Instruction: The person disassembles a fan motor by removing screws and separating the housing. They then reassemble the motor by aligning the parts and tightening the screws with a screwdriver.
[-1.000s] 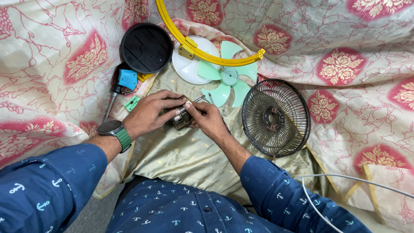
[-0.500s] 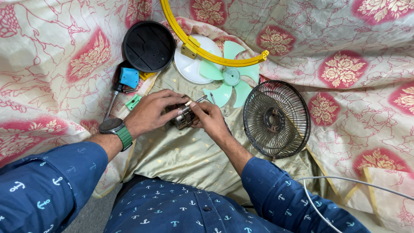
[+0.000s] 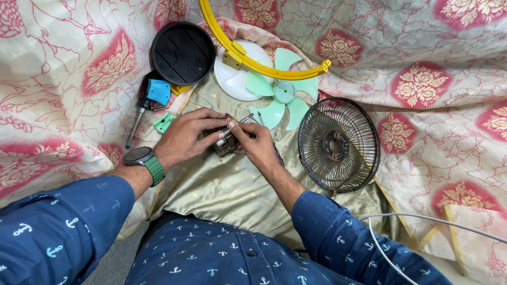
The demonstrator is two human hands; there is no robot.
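While both hands close on it, left hand [image 3: 182, 138], right hand [image 3: 257, 143], small metal motor [image 3: 226, 141] pinched between them.

Fan blade [image 3: 280, 95] lies behind the hands [image 3: 222, 138], wire grille [image 3: 338, 145] right.

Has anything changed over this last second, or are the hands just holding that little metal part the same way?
Hardly anything. Both the left hand and the right hand keep pinching the small metal motor part between them over the cloth, with no visible shift. The green fan blade, wire guard, black round cover and yellow ring lie where they were.
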